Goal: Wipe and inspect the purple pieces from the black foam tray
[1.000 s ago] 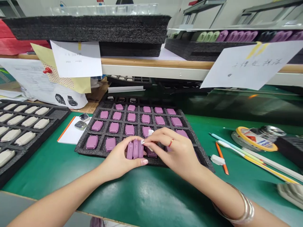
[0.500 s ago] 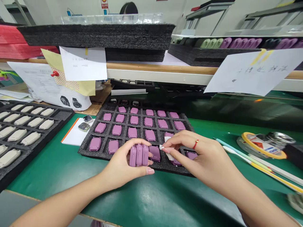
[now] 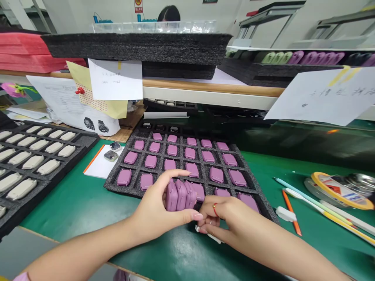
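My left hand (image 3: 168,207) is wrapped round a stack of several purple watch cases (image 3: 181,195), held on edge between fingers and thumb. It hangs over the front edge of a black foam tray (image 3: 113,180), whose compartments hold rows of similar purple cases (image 3: 216,175). Close to the left thumb, my right hand (image 3: 219,218) is closed on a white, crumpled, tissue-like piece (image 3: 216,237). Only the ends of that piece show; its middle is hidden by the fingers.
A second foam tray (image 3: 76,145) of whitish cases lies left. Two watch faces (image 3: 111,155) rest on a white pad. At right are an orange stick (image 3: 290,210), white block (image 3: 285,214), long thin sticks and a tape roll (image 3: 341,189). A shelf (image 3: 240,93) crosses behind; a person sits beyond.
My right hand has come down and nearer to me, from over the tray to beside the left thumb, with the white piece. The left hand still holds the purple cases. The view has shifted slightly.
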